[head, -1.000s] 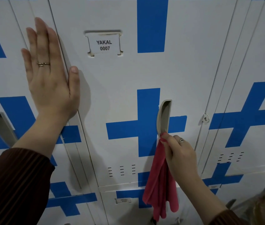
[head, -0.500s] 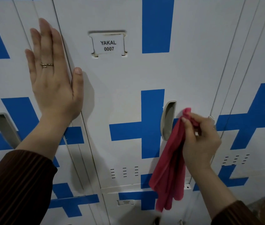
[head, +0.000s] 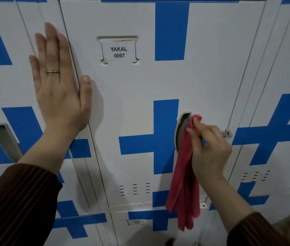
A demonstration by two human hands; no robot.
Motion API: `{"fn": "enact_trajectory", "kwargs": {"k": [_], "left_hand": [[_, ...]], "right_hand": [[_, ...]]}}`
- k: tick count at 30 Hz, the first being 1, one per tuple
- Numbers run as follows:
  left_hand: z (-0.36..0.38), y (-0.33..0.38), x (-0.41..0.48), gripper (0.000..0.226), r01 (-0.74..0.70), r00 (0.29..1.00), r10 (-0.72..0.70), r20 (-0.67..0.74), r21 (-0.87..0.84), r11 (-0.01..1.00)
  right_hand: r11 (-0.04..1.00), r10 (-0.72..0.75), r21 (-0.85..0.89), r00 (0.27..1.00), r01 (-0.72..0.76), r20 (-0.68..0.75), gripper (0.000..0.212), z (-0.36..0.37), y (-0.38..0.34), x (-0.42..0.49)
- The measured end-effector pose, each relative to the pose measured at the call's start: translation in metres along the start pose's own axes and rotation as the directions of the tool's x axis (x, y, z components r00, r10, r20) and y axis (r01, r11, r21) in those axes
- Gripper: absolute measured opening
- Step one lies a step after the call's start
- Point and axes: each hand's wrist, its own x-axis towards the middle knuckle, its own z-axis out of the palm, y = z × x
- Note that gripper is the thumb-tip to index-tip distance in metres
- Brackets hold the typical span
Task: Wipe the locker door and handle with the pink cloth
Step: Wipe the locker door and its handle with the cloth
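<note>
**Bank of white lockers with blue crosses, read left to right.** At far left, the neighbouring handle sits untouched in the adjoining door. The left hand lies flat, fingers straight, holding nothing. Its palm rests across the seam at the left edge of the locker door, with the thumb on the door itself. A name label reading "YAKAL 0007" occupies a slot in the door's upper part. Lower down is the handle, a recessed vertical pocket beside the blue cross. The pink cloth is bunched at its top end against the handle's upper right rim, and the rest hangs free past the door's lower edge. The right hand grips that top end with its fingers curled round it, just right of the handle. A small metal hasp projects at the door's right edge, close beside that hand.

**Likely faults from here.**
- Only the bunched end meets metal, so the pocket's inner face may be missed unless the cloth is pushed inside.
- The loose tail may slip from so small a grip.
- A stroke carried rightward could snag fabric on the hasp.
- A hard pull on the handle could swing the door if it is unlatched, which cannot be told.
</note>
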Motion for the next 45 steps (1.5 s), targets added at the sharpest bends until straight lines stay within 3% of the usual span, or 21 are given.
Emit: {"fn": "enact_trajectory", "kwargs": {"k": [3, 12, 15, 18, 20, 22, 31, 35, 41, 45], "left_hand": [[-0.001, 0.0, 0.0, 0.06, 0.003, 1.0, -0.003, -0.005, 0.0, 1.0], [0.001, 0.0, 0.0, 0.06, -0.005, 1.0, 0.005, -0.002, 0.002, 1.0], [0.0, 0.0, 0.0, 0.059, -0.006, 1.0, 0.006, -0.011, -0.004, 1.0], [0.0, 0.0, 0.001, 0.059, -0.012, 1.0, 0.012, -0.016, -0.005, 1.0], [0.0, 0.0, 0.001, 0.06, -0.013, 1.0, 0.013, -0.018, -0.003, 1.0], [0.001, -0.001, 0.0, 0.059, -0.011, 1.0, 0.011, -0.017, -0.005, 1.0], [0.001, -0.001, 0.0, 0.059, -0.001, 1.0, 0.001, -0.019, -0.008, 1.0], [0.003, -0.003, 0.0, 0.059, -0.001, 1.0, 0.001, -0.004, -0.001, 1.0], [0.002, -0.002, -0.001, 0.058, -0.006, 1.0, 0.006, -0.008, -0.002, 1.0], [0.0, 0.0, 0.0, 0.059, -0.009, 1.0, 0.009, -0.006, -0.003, 1.0]], "right_hand": [[0.999, -0.009, 0.049, 0.999, 0.012, -0.054, 0.022, 0.003, -0.009, 0.019], [0.999, -0.052, 0.004, 0.998, 0.052, 0.03, 0.017, 0.0, -0.01, -0.006], [0.994, -0.057, -0.078, 0.982, 0.072, 0.178, 0.02, 0.007, -0.017, -0.006], [0.962, 0.013, -0.25, 0.902, 0.106, 0.432, 0.037, 0.004, -0.014, -0.022], [0.948, 0.05, -0.294, 0.854, 0.122, 0.517, 0.043, -0.002, -0.009, -0.034], [0.965, 0.132, -0.26, 0.822, 0.02, 0.554, 0.035, -0.008, -0.006, -0.038], [0.944, 0.071, -0.31, 0.846, 0.115, 0.528, 0.018, -0.006, -0.004, -0.034], [0.939, 0.018, -0.307, 0.865, 0.158, 0.501, 0.022, -0.004, -0.003, -0.03], [0.899, -0.047, -0.339, 0.83, 0.278, 0.556, 0.033, -0.007, 0.002, -0.032], [0.894, -0.081, -0.336, 0.842, 0.298, 0.533, 0.029, -0.006, 0.002, -0.032]]}}
